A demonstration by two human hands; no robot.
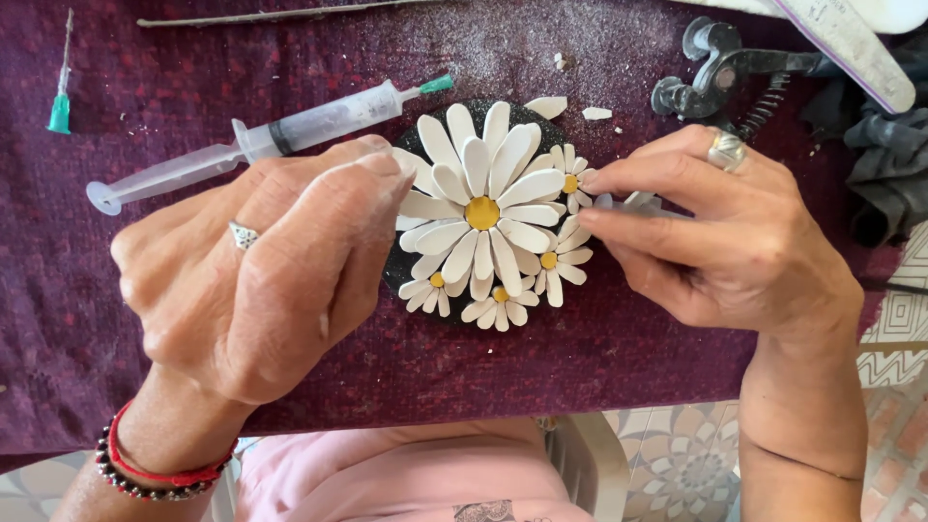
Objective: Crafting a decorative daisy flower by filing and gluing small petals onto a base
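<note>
Fingers of our right hand [715,227] pinch a small white petal piece [638,201] beside the round black daisy mosaic [483,213] at centre; our left hand [261,280] rests clenched on its left edge.

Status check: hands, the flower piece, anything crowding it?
Left hand curled on the daisy mosaic, left edge. Right hand fingertips pinch a white petal piece at its right edge. Syringe lies just behind; pliers near the right hand.

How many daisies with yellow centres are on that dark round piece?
5. One large daisy fills the middle; small ones sit at upper right, right, bottom and lower left. The left hand may hide more.
</note>
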